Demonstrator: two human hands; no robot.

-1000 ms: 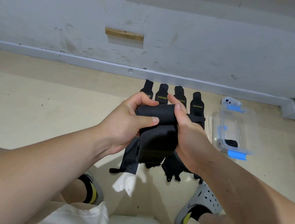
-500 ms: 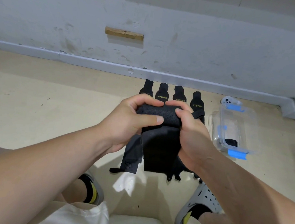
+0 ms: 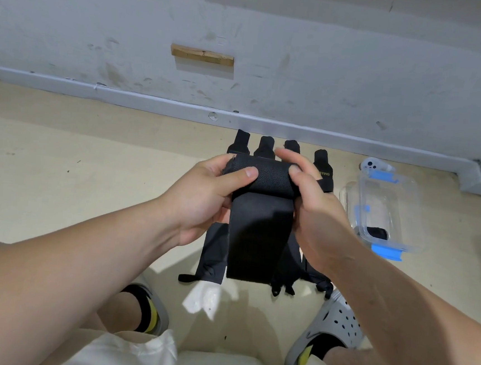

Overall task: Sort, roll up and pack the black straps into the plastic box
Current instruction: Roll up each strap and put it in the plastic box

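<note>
Item in hand: one strap (image 3: pixel 262 181), part rolled. Our left thumb (image 3: pixel 246 171) presses on the front of the roll, the other fingers curled behind it. Our right fingers (image 3: pixel 292 157) curl over the roll's other end. So the left hand (image 3: pixel 203 199) and the right hand (image 3: pixel 317 218) both grip it, a hold we judge keeps the winding tight and its edges level. The roll sits between the two sets of fingers, touching both, and the unrolled tail hangs straight down below them. Beneath: four more straps (image 3: pixel 214 252) lie flat side by side on the floor (image 3: pixel 59 181), tips toward its far edge, presumably sorted for rolling in turn. Right of the row: the box (image 3: pixel 392 195), one black roll (image 3: pixel 377 232) inside; we cannot tell whether it is lidded.
</note>
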